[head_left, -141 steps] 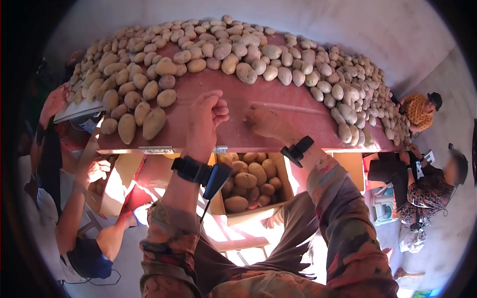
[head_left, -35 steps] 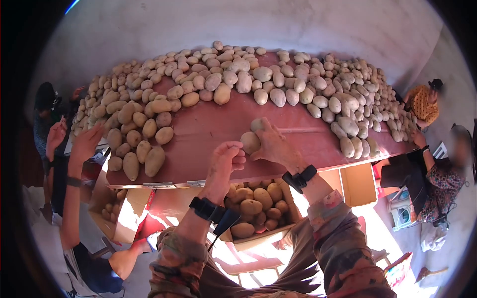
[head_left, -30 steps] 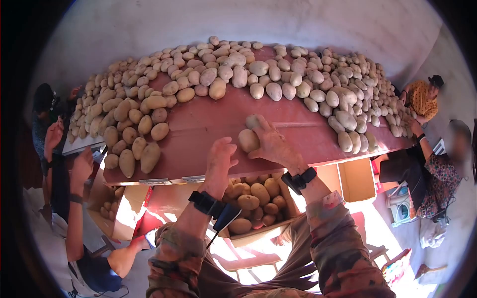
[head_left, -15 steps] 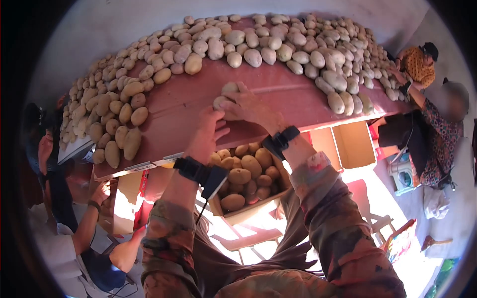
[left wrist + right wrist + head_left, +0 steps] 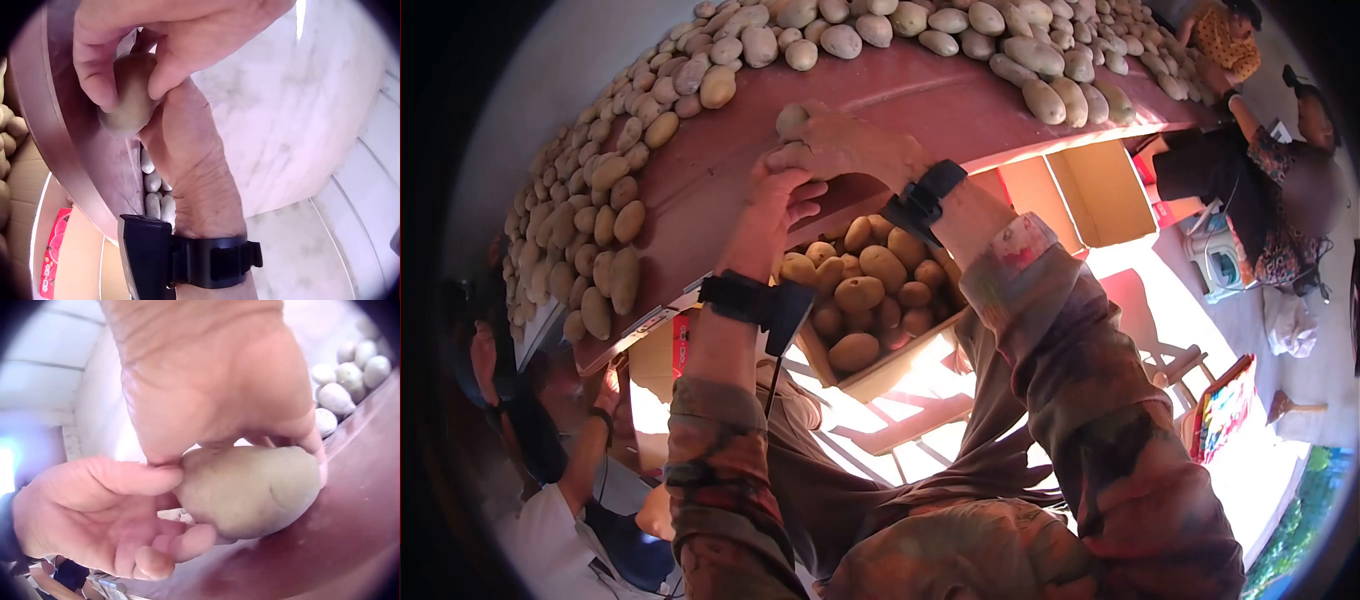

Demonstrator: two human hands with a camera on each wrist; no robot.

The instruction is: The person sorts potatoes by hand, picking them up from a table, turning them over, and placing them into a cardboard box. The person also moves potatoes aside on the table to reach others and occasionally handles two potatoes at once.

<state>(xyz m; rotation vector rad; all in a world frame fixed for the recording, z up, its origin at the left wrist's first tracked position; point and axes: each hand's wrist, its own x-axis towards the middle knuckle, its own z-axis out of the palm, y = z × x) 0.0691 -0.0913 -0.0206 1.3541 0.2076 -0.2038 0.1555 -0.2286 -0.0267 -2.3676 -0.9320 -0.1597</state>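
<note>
In the head view, the right hand (image 5: 850,145) reaches leftward over the red table, and a potato (image 5: 792,120) shows at its fingertips. Just below it the left hand (image 5: 780,205) meets it. The right wrist view has the right hand (image 5: 219,381) gripping a large pale potato (image 5: 250,490) from above, while the left hand's thumb and fingers (image 5: 199,540) touch its left end. Seen from the left wrist, the left hand (image 5: 181,40) pinches a potato (image 5: 133,94) between thumb and finger, against the right hand (image 5: 200,156).
Many potatoes (image 5: 840,42) cover the red table's (image 5: 700,190) far side and left end. Below the front edge sits a cardboard box (image 5: 870,383) of potatoes; another open box (image 5: 1105,190) is at right. People work at both ends, with a stool (image 5: 1210,255) on the right.
The right hand was free of potatoes earliest, then held two. Both hands have shifted left and closer together, and the left hand now meets the held potato. The head view has tilted down and turned.
</note>
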